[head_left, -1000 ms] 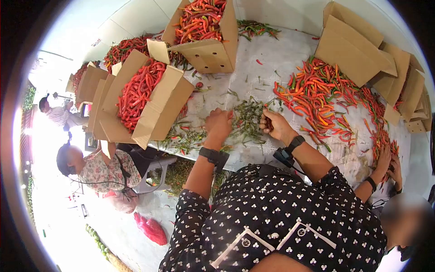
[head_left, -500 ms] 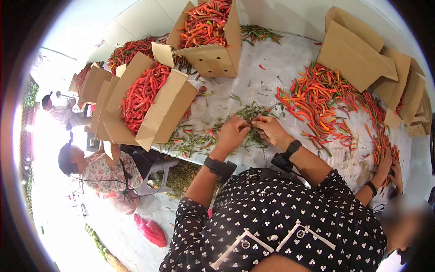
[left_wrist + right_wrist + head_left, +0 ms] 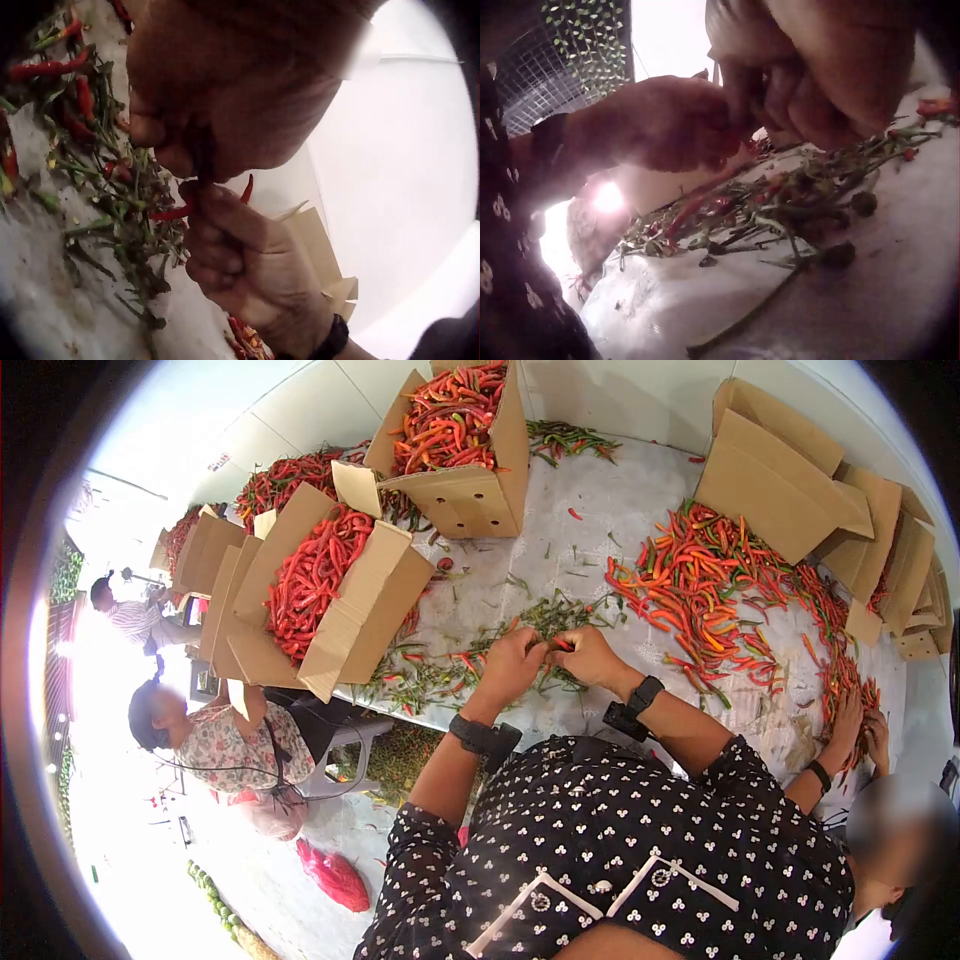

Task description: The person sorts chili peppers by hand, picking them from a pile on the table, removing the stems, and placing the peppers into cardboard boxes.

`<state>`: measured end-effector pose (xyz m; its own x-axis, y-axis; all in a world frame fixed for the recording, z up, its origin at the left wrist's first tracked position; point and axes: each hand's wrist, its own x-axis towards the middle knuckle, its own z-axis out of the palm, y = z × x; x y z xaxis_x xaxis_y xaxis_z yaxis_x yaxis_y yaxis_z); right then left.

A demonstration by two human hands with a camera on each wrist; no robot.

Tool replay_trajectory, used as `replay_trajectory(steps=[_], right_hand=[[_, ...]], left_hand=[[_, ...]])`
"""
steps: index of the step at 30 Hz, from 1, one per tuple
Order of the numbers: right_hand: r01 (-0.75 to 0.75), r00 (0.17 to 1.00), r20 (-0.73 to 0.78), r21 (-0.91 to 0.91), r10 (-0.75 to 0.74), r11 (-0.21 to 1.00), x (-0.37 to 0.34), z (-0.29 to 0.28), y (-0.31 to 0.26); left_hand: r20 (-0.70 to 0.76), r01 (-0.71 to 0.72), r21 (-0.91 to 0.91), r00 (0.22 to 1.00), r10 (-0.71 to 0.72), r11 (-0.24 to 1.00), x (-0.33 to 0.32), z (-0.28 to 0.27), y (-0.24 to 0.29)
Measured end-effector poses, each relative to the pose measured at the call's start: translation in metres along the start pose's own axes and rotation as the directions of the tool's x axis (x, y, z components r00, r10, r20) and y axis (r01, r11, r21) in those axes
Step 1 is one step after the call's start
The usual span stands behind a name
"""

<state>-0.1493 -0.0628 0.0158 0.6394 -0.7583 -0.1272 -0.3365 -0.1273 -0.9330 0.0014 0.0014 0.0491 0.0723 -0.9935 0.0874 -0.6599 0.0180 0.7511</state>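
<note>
Right hand point(image 3: 597, 659): pinching red chili point(image 3: 564, 645); left hand point(image 3: 511, 669): curled close by, can't tell if gripping | chili mid-frame, over stem litter point(image 3: 560, 610) on tabletop point(image 3: 575, 485) | risk: tearing chili by pulling too hard, or losing it among litter through slack pinch

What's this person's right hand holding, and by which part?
The right hand pinches a red chilli; exactly which part is gripped can't be told.

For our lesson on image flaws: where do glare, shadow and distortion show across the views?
Head: fisheye-curved, left side washed out; left wrist: left hand in shadow, white glare at right; right wrist: flare at left, left hand hazy.
</note>
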Motion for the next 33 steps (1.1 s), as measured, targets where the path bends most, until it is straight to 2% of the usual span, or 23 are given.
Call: replay_trajectory(steps=[2,3,4,5,6,7,8,9,11,12,13,14,15,17,18,20,21,23,25,27,30,32,33], right_hand=[[0.019,0.999,0.024,0.067,-0.021,0.998,0.003,0.001,0.003],[0.035,0.998,0.044,0.132,-0.041,0.991,0.002,-0.001,0.001],[0.028,0.999,0.035,0.131,-0.033,0.991,-0.001,-0.003,-0.002],[0.03,0.999,0.036,0.233,-0.04,0.972,-0.002,-0.004,-0.004],[0.035,0.998,0.037,0.332,-0.05,0.943,-0.004,-0.006,-0.012],[0.034,0.998,0.03,0.331,-0.046,0.943,-0.005,-0.01,-0.019],[-0.041,0.999,0.016,0.337,0.038,0.941,-0.006,-0.014,-0.026],[-0.116,0.993,0.003,0.344,0.122,0.932,-0.005,-0.016,-0.029],[-0.131,0.988,-0.035,0.35,0.153,0.927,0.002,-0.013,-0.021],[-0.147,0.981,-0.067,0.357,0.182,0.923,0.007,-0.012,-0.019],[-0.149,0.98,-0.073,0.358,0.187,0.922,0.011,-0.01,-0.017],[-0.06,0.989,-0.122,0.19,0.085,0.98,0.017,-0.008,-0.015],[0.027,0.988,-0.153,0.012,-0.025,1.0,0.021,-0.005,-0.017],[0.073,0.977,-0.2,0.011,-0.07,0.997,0.027,0.003,-0.034],[0.122,0.964,-0.239,0.006,-0.117,0.993,0.028,0.006,-0.043],[0.119,0.964,-0.247,0.046,-0.104,0.992,0.03,0.009,-0.056],[0.119,0.965,-0.246,0.089,-0.094,0.989,0.032,0.011,-0.061],[0.168,0.952,-0.269,0.068,-0.145,0.983,0.035,0.013,-0.069],[0.212,0.953,-0.24,0.08,-0.188,0.974,0.035,0.015,-0.077],[0.196,0.969,-0.187,0.177,-0.162,0.965,0.034,0.014,-0.079],[0.305,0.938,-0.215,0.144,-0.271,0.941,0.043,0.008,-0.074],[0.391,0.844,-0.342,-0.136,-0.413,0.91,0.058,-0.012,-0.064],[0.392,0.818,-0.303,-0.328,-0.489,0.859,0.066,-0.025,-0.057]], left_hand=[[0.005,-0.009,-0.004,1.0,0.009,1.0,0.001,0.005,-0.013],[0.095,0.204,-0.268,0.978,-0.185,0.942,0.002,0.006,-0.015],[0.233,0.411,-0.484,0.911,-0.339,0.772,0.003,0.008,-0.017],[0.243,0.412,-0.485,0.911,-0.333,0.772,0.003,0.009,-0.019],[0.246,0.431,-0.626,0.9,-0.359,0.65,0.002,0.006,-0.015],[0.253,0.433,-0.745,0.887,-0.385,0.507,0.003,0.003,-0.014],[0.22,0.459,-0.741,0.855,-0.469,0.49,0.004,0.002,-0.014],[0.226,0.462,-0.739,0.856,-0.465,0.49,0.005,-0.001,-0.015],[0.253,0.543,-0.624,0.821,-0.513,0.562,0.008,-0.009,-0.019],[0.258,0.545,-0.622,0.821,-0.509,0.563,0.009,-0.008,-0.014],[0.302,0.53,-0.72,0.82,-0.486,0.448,0.01,-0.006,-0.009],[0.341,0.51,-0.798,0.821,-0.458,0.32,0.011,-0.004,-0.005],[0.347,0.514,-0.795,0.821,-0.454,0.322,0.012,-0.002,-0.003],[0.506,0.567,-0.82,0.784,-0.359,0.083,0.014,0.001,-0.002],[0.511,0.571,-0.817,0.784,-0.353,0.085,0.015,0.002,-0.002],[0.524,0.526,-0.847,0.802,-0.286,-0.075,0.016,0.002,-0.003],[0.529,0.532,-0.844,0.802,-0.279,-0.072,0.017,0.001,-0.005],[0.489,0.455,-0.871,0.838,-0.243,-0.184,0.016,0.0,-0.01],[0.47,0.446,-0.882,0.855,-0.221,-0.151,0.015,-0.001,-0.014],[0.435,0.399,-0.897,0.873,-0.219,-0.19,0.014,-0.003,-0.017],[0.467,0.419,-0.883,0.829,-0.307,-0.212,0.015,-0.005,-0.023],[0.491,0.429,-0.87,0.801,-0.341,-0.244,0.015,-0.002,-0.037],[0.519,0.474,-0.847,0.835,-0.181,-0.241,0.012,0.0,-0.055]])
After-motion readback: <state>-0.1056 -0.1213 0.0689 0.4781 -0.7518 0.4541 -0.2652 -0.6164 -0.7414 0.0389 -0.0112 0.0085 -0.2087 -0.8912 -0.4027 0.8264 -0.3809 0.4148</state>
